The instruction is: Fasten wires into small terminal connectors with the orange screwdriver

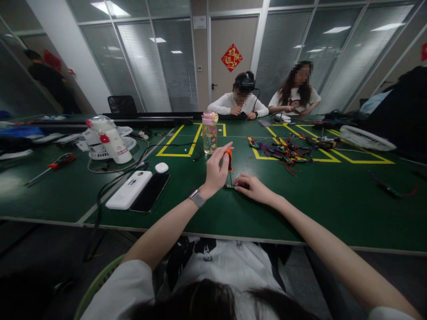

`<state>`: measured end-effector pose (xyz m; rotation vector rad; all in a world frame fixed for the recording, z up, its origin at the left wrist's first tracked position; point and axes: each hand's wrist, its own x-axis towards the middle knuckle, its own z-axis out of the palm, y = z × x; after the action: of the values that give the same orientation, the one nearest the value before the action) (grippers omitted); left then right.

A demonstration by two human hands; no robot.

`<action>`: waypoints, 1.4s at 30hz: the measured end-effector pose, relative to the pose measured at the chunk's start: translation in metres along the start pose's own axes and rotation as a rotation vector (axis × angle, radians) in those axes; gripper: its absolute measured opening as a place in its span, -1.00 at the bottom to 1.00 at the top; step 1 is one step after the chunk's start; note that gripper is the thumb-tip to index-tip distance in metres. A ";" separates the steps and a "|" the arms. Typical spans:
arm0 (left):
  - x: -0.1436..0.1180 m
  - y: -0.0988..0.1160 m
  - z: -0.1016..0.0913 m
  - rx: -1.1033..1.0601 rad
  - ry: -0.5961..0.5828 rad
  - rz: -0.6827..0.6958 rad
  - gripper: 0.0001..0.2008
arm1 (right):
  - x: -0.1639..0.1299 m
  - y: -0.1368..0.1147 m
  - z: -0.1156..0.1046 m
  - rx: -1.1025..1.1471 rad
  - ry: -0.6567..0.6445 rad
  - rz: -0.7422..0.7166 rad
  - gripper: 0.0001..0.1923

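Observation:
In front of me on the green table, my left hand grips the orange and black handle of a screwdriver. The screwdriver stands upright, its shaft pointing down at a small circuit board. My right hand rests low on the table, its fingers closed on the right end of that board. Fingers hide most of the board, which shows a bit of green. A pink-lidded drink bottle stands just behind my left hand.
Left of me lie a white power bank, a black phone and a white earbud case. A white bottle and another screwdriver are farther left. Tangled wired boards lie right. Two people sit opposite.

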<state>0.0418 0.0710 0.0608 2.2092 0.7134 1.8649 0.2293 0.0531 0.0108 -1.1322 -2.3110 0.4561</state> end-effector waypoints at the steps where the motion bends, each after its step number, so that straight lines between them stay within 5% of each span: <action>1: 0.000 0.000 0.000 0.009 0.014 0.004 -0.68 | 0.000 0.000 0.000 0.000 -0.001 0.002 -0.85; 7: -0.001 0.000 0.000 0.095 0.074 0.031 -0.78 | 0.000 0.000 0.000 -0.008 -0.004 0.019 -0.86; 17: -0.003 -0.003 0.001 -0.013 -0.022 -0.020 -0.60 | 0.000 -0.002 -0.001 0.003 -0.002 0.006 -0.88; 42: -0.001 -0.002 0.000 0.101 0.074 0.041 -0.80 | 0.000 -0.001 -0.001 -0.008 -0.011 0.008 -0.86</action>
<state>0.0415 0.0722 0.0589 2.2412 0.7977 1.9806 0.2290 0.0531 0.0117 -1.1456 -2.3211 0.4571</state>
